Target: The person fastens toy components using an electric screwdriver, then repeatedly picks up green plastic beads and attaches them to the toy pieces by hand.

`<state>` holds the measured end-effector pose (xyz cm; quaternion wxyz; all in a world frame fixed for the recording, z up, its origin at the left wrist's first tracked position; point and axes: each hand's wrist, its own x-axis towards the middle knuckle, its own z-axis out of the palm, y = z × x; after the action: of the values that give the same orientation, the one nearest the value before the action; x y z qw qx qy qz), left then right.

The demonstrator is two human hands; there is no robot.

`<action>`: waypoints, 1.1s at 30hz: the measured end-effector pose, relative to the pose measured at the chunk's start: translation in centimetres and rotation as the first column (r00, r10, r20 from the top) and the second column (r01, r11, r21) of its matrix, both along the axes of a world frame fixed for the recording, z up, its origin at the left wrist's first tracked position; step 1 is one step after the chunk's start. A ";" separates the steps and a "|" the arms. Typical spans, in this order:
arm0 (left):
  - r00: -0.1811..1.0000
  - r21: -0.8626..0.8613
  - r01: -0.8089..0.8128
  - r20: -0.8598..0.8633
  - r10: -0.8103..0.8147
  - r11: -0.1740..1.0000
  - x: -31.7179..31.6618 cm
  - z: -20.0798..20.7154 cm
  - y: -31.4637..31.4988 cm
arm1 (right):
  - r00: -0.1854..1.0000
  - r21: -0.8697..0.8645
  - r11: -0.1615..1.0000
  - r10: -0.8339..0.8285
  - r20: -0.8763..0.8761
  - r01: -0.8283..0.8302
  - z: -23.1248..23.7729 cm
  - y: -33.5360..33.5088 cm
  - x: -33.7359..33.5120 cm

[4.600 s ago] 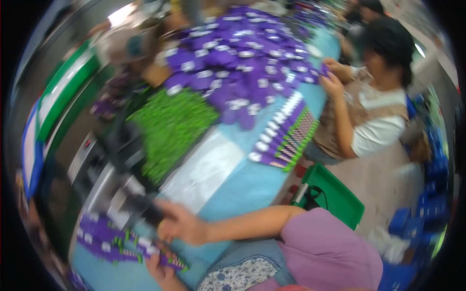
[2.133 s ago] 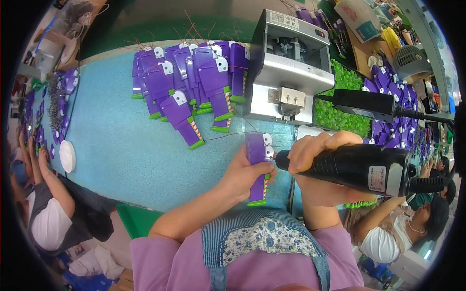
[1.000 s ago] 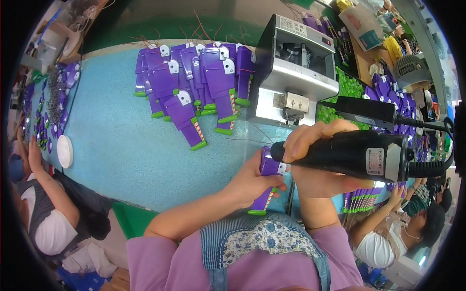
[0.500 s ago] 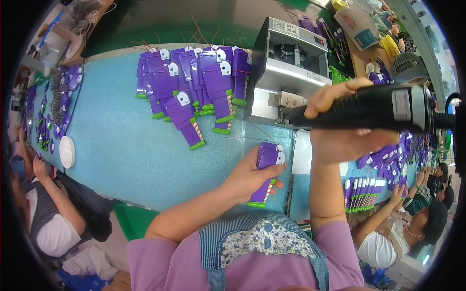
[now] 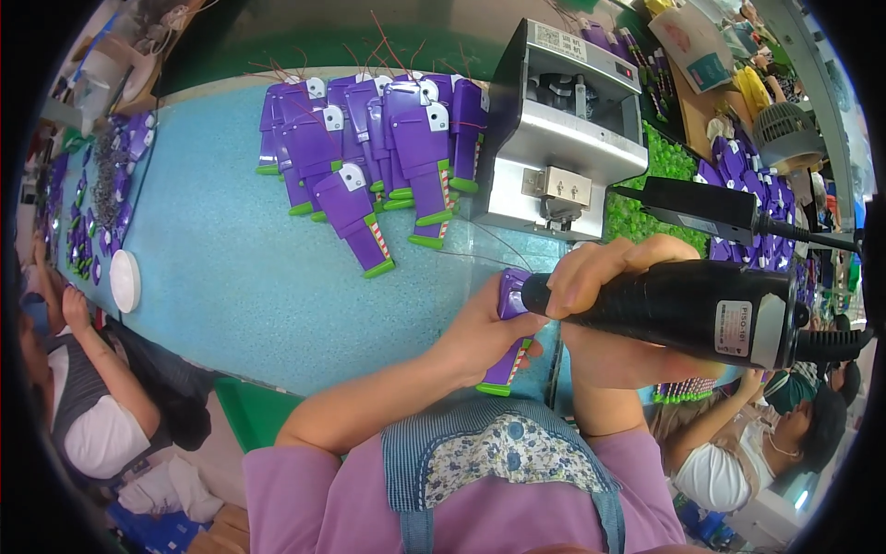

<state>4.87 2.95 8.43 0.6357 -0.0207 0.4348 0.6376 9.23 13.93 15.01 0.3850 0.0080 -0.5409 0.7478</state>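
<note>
My left hand (image 5: 475, 337) is closed around a purple plastic toy leg piece (image 5: 503, 374) with a green foot and a red-and-white striped edge. Thin wires stick out from its upper end. Wrapped around a black electric screwdriver (image 5: 688, 300), my right hand (image 5: 604, 355) keeps it nearly level, its front end at the top of the piece. The tip meets the purple part there, but the exact contact spot is hidden. Beyond my hands, a pile of similar purple leg pieces (image 5: 337, 185) with red wires lies on the blue table mat (image 5: 212, 268).
A silver screw feeder (image 5: 563, 194) stands just beyond my right hand. Right of it are a black power box (image 5: 701, 210) with a cable and many green parts (image 5: 646, 212). A white round dish (image 5: 125, 281) sits at the left edge. People work on both sides.
My right hand has brought the screwdriver down and left, from in front of the screw feeder to the top of the leg piece. My left hand still grips the piece.
</note>
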 end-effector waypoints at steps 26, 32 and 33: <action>0.852 0.807 -0.248 0.445 -0.275 0.536 -4.4 -1.4 -4.9 | 0.994 -0.315 0.945 -0.103 -0.046 0.083 2.4 3.0 -2.4; 0.975 0.649 -0.180 0.219 0.045 0.739 -5.4 0.1 -6.0 | 0.988 -0.435 0.897 -0.130 -0.081 0.082 4.4 4.9 -7.9; 0.976 0.652 -0.172 0.214 0.038 0.739 -6.2 0.3 -6.2 | 0.986 -0.495 0.863 -0.153 -0.065 0.101 4.4 5.6 -8.9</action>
<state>-1.29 -3.23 8.76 0.6017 0.1236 0.1151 0.7806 0.35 19.53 19.38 0.4501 -0.0871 -0.3125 0.8320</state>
